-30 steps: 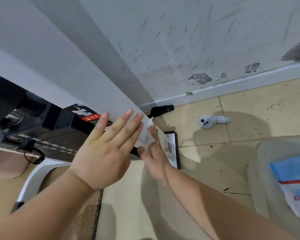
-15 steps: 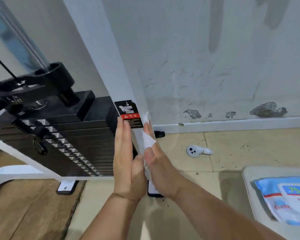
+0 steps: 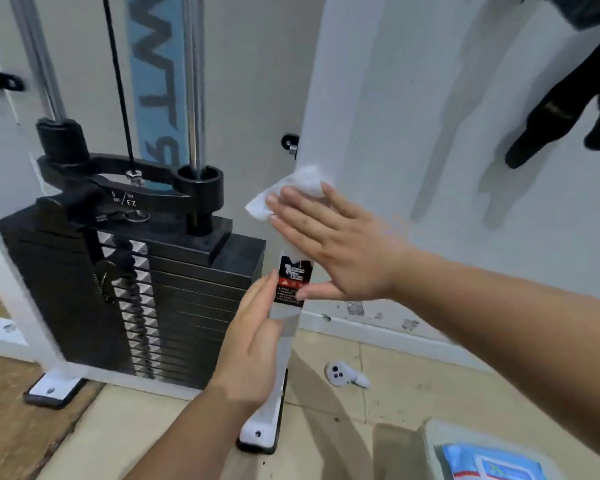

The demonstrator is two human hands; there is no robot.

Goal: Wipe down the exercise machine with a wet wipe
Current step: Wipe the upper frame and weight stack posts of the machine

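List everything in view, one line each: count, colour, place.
upright post: one, white, centre
warning sticker: one, black and red, on the post
wet wipe: one, white, pressed on the post above the sticker
weight stack: one, black, left of the post
guide rods: two, chrome, rising from the stack
cable: one, black, between the rods
controller: one, white, on the floor tiles
wipe pack: one, blue and white, bottom right
garment: one, black, hanging top right
left hand: one, flat against the post by the sticker
right hand: one, fingers straight on the wipe
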